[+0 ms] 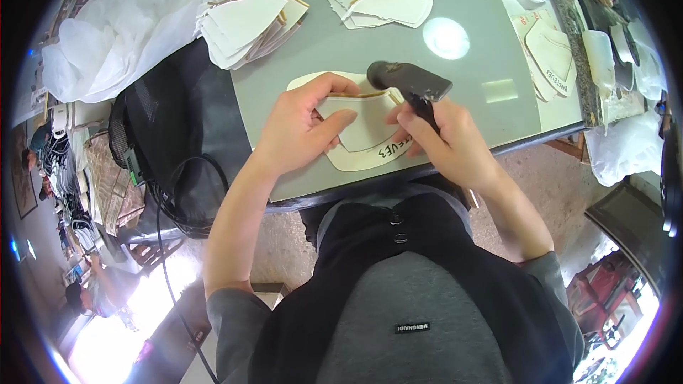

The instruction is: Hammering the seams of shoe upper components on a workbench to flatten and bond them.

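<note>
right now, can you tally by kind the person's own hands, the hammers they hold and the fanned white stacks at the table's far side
Hands, left hand and right hand: 2
Hammer, dark-headed, in the right hand: 1
Fanned white stacks, left stack and right stack: 2
Total: 5

Short grey sleeves [240,323], black-and-grey top [413,284]
</note>
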Tool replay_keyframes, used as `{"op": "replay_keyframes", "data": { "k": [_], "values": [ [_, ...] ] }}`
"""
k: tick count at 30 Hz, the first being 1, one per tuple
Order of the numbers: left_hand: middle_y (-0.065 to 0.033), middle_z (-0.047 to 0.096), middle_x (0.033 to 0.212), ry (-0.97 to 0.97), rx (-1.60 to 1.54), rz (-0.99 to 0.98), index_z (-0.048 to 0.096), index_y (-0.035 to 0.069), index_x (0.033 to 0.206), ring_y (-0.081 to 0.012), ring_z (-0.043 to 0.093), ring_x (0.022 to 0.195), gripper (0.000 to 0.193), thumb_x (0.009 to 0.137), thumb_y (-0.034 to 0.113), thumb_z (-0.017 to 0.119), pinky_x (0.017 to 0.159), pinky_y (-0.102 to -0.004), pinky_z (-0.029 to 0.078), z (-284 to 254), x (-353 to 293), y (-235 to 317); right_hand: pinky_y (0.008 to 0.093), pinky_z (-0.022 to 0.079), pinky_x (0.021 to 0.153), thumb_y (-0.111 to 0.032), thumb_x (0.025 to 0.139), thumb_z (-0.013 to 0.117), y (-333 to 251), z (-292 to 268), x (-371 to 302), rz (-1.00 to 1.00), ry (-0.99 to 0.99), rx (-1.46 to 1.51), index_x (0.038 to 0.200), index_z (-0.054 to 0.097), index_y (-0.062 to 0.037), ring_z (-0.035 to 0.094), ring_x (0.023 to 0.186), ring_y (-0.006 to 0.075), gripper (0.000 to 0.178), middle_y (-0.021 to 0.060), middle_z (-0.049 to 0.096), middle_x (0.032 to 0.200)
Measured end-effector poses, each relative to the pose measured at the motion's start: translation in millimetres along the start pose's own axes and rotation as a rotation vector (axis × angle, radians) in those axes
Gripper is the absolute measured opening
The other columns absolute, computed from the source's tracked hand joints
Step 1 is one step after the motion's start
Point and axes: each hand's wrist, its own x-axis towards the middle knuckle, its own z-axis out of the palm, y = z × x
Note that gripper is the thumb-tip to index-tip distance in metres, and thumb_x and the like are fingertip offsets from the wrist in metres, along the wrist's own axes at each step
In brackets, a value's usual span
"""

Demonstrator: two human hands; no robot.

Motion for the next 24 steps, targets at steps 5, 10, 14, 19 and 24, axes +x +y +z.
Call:
{"op": "replay_keyframes", "data": {
  "k": [5, 10, 14, 19, 24],
  "values": [
    [-0.0082, 0.069, 0.101, 0.053, 0.134, 0.150, 0.059, 0.001, 0.108, -0.0111, 0.063, 0.058, 0.024, 0.086, 0.008, 0.064, 0.056, -0.0253, 0.050, 2.9, -1.0, -4.4, 0.0253, 0.055, 0.065, -0.017, 0.103, 0.048, -3.8, -1.1, 2.0, 0.046, -0.019, 0.004, 0.105, 0.053, 0.0011, 0.065, 0.082, 0.0117, 0.019, 0.0091, 0.067, 0.101],
    [-0.0111, 0.068, 0.099, 0.049, 0.288, 0.144, 0.058, 0.001, 0.110, -0.0134, 0.064, 0.065, 0.026, 0.085, 0.005, 0.063, 0.059, -0.0261, 0.051, 8.0, -2.6, 7.6, 0.0254, 0.056, 0.066, -0.019, 0.104, 0.049, -3.6, -1.5, 2.6, 0.063, -0.005, 0.008, 0.107, 0.054, 0.0015, 0.066, 0.081, 0.0119, 0.021, 0.0088, 0.067, 0.100],
    [-0.0226, 0.067, 0.102, 0.142, 0.581, 0.280, 0.055, -0.001, 0.114, -0.0369, 0.068, 0.090, 0.032, 0.084, 0.004, 0.061, 0.078, -0.0403, 0.053, 25.8, -9.7, 0.3, 0.0246, 0.054, 0.065, -0.018, 0.103, 0.050, -10.5, -10.4, 4.1, 0.060, -0.063, -0.079, 0.106, 0.056, 0.0018, 0.065, 0.078, 0.0109, 0.021, 0.0076, 0.068, 0.095],
    [-0.0249, 0.067, 0.106, 0.240, 0.493, 0.185, 0.051, -0.001, 0.120, -0.0439, 0.064, 0.099, 0.038, 0.084, 0.004, 0.061, 0.085, -0.0451, 0.051, 38.8, -20.4, -2.0, 0.0333, 0.053, 0.062, -0.023, 0.101, 0.052, -35.8, -33.0, 3.2, 0.130, -0.072, -0.344, 0.126, 0.051, 0.0005, 0.068, 0.074, 0.0188, 0.035, 0.0130, 0.064, 0.077],
    [-0.0258, 0.066, 0.107, 0.229, 0.478, 0.131, 0.051, 0.000, 0.122, -0.0441, 0.064, 0.098, 0.040, 0.084, 0.004, 0.062, 0.084, -0.0454, 0.051, 37.5, -20.9, -1.8, 0.0443, 0.045, 0.059, -0.026, 0.101, 0.050, -49.8, -35.9, -9.1, -0.048, -0.116, -0.591, 0.105, 0.054, 0.0018, 0.061, 0.062, 0.0353, 0.029, 0.0211, 0.058, 0.070]
  ]
}}
